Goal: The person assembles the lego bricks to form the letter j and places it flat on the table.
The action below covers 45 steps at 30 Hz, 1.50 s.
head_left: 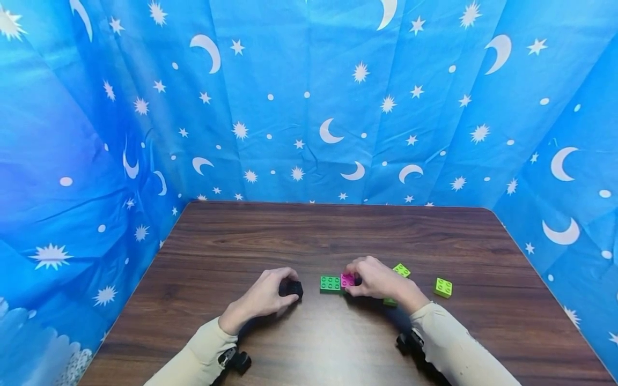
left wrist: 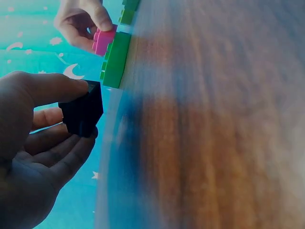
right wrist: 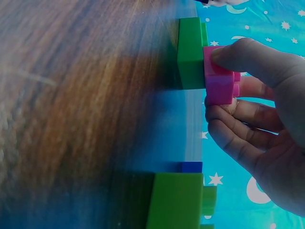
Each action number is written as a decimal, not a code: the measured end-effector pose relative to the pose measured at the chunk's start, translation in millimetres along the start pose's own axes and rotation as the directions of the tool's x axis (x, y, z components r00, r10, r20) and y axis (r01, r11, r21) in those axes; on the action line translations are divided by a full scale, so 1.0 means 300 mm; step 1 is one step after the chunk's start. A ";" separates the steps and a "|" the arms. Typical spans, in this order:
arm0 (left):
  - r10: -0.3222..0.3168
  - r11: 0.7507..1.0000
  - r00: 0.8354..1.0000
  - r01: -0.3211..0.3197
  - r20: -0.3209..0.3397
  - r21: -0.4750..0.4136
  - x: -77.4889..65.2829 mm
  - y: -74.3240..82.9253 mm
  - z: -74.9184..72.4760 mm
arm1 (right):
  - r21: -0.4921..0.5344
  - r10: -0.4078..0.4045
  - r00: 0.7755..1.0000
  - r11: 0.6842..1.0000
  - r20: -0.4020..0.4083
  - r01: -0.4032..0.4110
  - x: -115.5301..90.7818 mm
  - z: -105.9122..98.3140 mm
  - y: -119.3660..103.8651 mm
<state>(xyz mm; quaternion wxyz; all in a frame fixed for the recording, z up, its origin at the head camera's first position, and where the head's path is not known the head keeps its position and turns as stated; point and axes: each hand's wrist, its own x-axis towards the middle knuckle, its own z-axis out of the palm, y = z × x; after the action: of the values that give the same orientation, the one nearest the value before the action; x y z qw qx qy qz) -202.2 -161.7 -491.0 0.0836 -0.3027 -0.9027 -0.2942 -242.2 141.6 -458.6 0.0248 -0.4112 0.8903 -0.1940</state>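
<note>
Pink block point(head_left: 346, 281) sits atop the green block point(head_left: 330, 284) (jutting past its right end), pinched by the right hand point(head_left: 375, 277), fingers closed against it; left of the green block, the left hand point(head_left: 263, 295) likewise pinches a black block point(head_left: 295, 289).
</note>
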 end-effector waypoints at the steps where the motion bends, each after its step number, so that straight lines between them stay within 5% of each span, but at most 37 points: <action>1: 0.005 1.000 1.000 -0.005 0.004 -0.004 0.003 0.000 0.002 | -0.001 -0.002 1.000 1.000 0.000 0.002 0.000 0.000 0.000; 11: 0.068 0.998 0.997 -0.068 0.041 0.009 0.050 0.007 0.019 | -0.022 -0.004 1.000 1.000 0.006 0.004 0.004 0.001 -0.004; 21: 0.032 0.999 0.990 -0.036 0.135 0.024 0.107 0.030 0.042 | -0.003 0.025 0.999 1.000 0.028 -0.025 -0.002 -0.008 -0.003; 45: 0.024 0.999 0.994 -0.020 0.111 -0.035 0.166 0.035 0.076 | -0.034 0.002 1.000 0.999 0.017 -0.001 0.004 0.002 0.005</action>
<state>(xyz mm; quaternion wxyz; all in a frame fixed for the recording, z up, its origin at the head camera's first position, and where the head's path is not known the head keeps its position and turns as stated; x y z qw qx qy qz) -235.3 -117.0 -488.3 0.0312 -0.3301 -0.8974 -0.2911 -244.0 141.4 -459.7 0.0254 -0.4124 0.8936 -0.1753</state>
